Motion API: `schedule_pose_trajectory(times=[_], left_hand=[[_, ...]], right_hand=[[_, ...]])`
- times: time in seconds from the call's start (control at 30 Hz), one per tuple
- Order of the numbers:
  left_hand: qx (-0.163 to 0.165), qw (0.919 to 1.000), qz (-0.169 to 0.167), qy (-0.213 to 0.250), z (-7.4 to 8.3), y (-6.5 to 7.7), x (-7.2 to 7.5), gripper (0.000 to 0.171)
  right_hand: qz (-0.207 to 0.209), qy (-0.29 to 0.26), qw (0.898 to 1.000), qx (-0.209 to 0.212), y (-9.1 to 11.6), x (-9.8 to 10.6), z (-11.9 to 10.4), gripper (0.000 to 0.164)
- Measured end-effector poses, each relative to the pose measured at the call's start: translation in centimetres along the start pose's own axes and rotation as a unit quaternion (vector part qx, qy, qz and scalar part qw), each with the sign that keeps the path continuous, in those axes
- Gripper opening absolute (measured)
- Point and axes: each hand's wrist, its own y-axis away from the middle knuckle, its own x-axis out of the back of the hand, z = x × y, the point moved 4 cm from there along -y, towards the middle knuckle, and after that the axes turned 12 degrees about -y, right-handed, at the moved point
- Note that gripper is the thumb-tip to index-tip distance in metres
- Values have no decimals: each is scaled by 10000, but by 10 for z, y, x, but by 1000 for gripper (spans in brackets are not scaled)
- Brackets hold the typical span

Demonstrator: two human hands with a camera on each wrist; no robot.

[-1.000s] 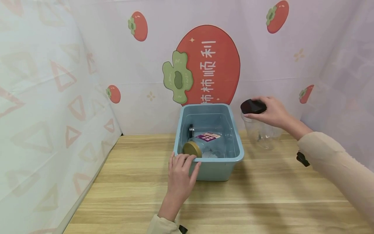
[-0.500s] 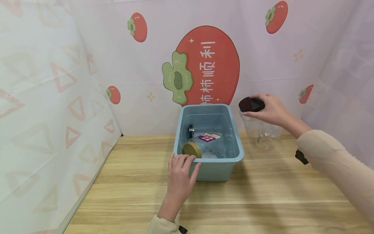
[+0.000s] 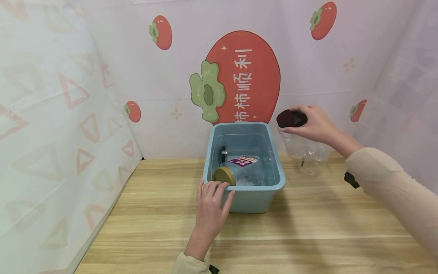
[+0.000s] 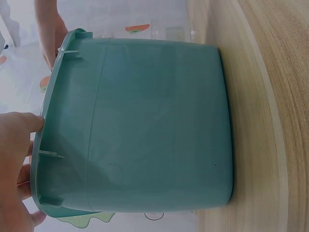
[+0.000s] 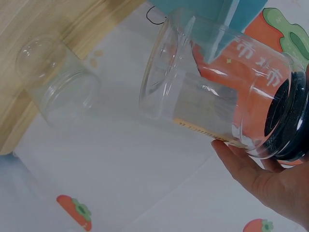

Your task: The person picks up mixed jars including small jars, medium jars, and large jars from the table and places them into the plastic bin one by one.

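My right hand [image 3: 318, 125] grips the black lid [image 3: 289, 118] of a clear jar [image 5: 207, 92], held up beside the right wall of a blue plastic bin [image 3: 251, 203]. The fingers of my left hand [image 3: 209, 211] curl over the bin's near rim at its left corner. Inside the bin lie a clear jar with a gold lid [image 3: 224, 175] and a purple label [image 3: 243, 161], and behind it a thing with a black lid [image 3: 224, 154]. My left thumb presses the rim's outer side in the left wrist view.
Another clear jar [image 5: 53, 79], with no lid visible, stands on the wooden table [image 3: 154, 224] right of the bin, partly behind the held jar in the head view. A white cloth printed with persimmons [image 3: 246, 76] hangs close behind the bin, and more cloth hangs at both sides.
My right hand has lifted the black-lidded jar slightly and moved it a little left, toward the bin. My left hand and the bin have stayed in place.
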Motion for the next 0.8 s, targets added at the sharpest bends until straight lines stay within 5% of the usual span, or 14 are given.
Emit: schedule_pose_trajectory(times=[0.8], left_hand=[[-24,10000,0,-3,0,-1,0,24]], right_hand=[[-142,52,9998,144,-14,4,-25,72]])
